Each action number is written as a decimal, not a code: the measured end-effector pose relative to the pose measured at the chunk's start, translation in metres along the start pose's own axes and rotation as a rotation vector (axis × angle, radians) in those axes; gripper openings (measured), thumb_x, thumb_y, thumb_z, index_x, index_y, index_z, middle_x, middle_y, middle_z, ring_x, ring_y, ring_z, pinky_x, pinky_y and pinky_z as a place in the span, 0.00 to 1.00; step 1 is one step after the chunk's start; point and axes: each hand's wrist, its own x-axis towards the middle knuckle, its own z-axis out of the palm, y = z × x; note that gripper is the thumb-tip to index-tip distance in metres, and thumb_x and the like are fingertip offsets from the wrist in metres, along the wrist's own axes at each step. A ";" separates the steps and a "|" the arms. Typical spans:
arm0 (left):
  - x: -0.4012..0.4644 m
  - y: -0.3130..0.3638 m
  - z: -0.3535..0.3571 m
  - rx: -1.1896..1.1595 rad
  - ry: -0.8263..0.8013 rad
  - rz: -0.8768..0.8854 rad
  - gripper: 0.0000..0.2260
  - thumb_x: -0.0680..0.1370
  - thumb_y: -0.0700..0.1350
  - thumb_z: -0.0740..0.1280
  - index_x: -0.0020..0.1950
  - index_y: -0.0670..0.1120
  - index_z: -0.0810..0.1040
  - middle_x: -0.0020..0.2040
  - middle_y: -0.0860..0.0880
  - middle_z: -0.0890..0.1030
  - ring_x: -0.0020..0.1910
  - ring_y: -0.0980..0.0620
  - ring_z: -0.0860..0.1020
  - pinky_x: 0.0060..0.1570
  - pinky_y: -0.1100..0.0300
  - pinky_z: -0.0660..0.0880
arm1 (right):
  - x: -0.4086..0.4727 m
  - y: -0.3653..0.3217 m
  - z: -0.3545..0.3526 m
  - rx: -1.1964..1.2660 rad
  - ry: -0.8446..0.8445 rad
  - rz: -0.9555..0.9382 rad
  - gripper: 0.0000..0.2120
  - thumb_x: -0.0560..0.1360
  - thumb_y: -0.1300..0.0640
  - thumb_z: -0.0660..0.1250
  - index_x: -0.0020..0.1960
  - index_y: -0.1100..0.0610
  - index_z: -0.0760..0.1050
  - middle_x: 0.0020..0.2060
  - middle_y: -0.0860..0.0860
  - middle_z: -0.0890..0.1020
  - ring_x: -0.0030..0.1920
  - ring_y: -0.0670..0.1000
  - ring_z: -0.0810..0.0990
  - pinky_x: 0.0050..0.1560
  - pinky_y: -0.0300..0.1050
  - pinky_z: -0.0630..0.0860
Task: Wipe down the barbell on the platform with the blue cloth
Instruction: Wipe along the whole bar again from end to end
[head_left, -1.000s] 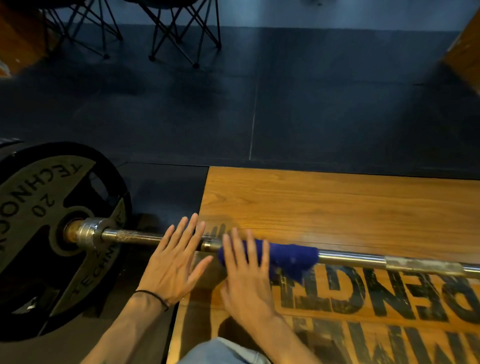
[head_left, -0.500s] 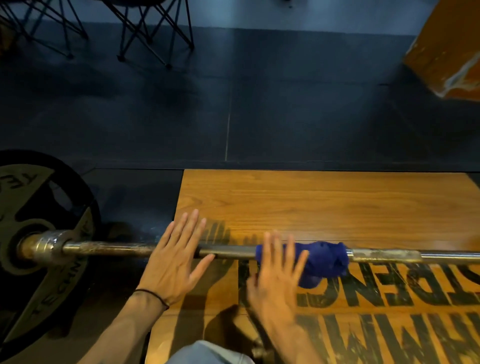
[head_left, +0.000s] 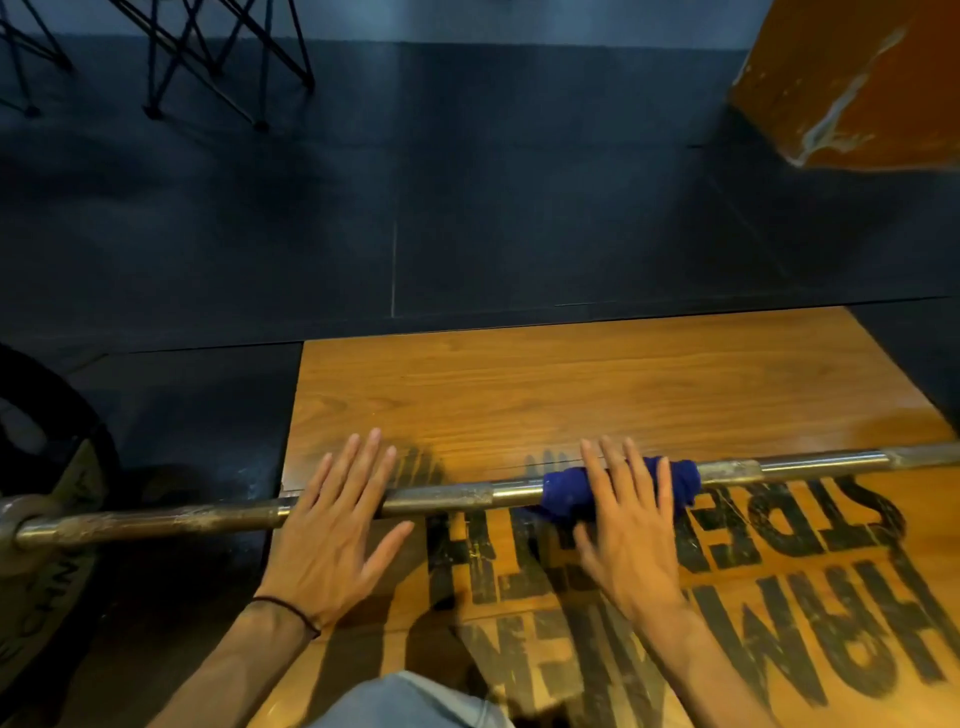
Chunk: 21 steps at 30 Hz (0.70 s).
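Right now the barbell (head_left: 441, 496) lies across the wooden platform (head_left: 519, 395), long axis running left-right w/ a slight rise toward the right. Blue cloth (head_left: 566, 493) is wrapped round the shaft, roughly mid-platform. Right hand (head_left: 631, 525) sits flat on top of the cloth, fingers spread & extended, not curled round the bar – pressing, no closed grasp. Left hand (head_left: 337, 519) is likewise open, palm down on bare shaft near the platform's left edge, prob steadying the bar against rolling. So right hand is the one on the cloth; left is well apart from it.

Judging by this, wiping is underway. Bare shaft extends right of the cloth to frame edge, looks patchy/dull in places, so a likely stroke runs along the axis rightward. Room that way is clear. Leftward, the plate (head_left: 47, 519) and left hand limit travel; orange box (head_left: 857, 78) sits well beyond the platform, no obstacle
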 end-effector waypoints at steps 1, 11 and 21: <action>0.005 0.010 0.001 -0.026 0.002 0.014 0.33 0.83 0.64 0.47 0.82 0.45 0.54 0.82 0.44 0.51 0.81 0.45 0.52 0.76 0.45 0.52 | 0.000 -0.006 0.000 0.003 -0.002 0.059 0.59 0.59 0.48 0.82 0.82 0.56 0.55 0.78 0.60 0.68 0.79 0.63 0.62 0.76 0.71 0.54; 0.035 0.052 0.006 -0.133 0.029 0.109 0.33 0.83 0.64 0.48 0.82 0.45 0.53 0.83 0.45 0.51 0.81 0.46 0.51 0.76 0.45 0.52 | -0.003 -0.102 0.011 -0.071 -0.026 -0.381 0.51 0.69 0.47 0.71 0.84 0.53 0.49 0.83 0.55 0.54 0.83 0.59 0.49 0.80 0.62 0.41; 0.042 0.054 0.011 -0.026 0.026 0.061 0.34 0.82 0.65 0.46 0.82 0.45 0.54 0.82 0.44 0.53 0.81 0.44 0.53 0.76 0.44 0.52 | 0.006 0.028 0.000 0.005 -0.007 0.160 0.62 0.55 0.51 0.84 0.82 0.54 0.55 0.78 0.59 0.66 0.79 0.64 0.60 0.76 0.71 0.51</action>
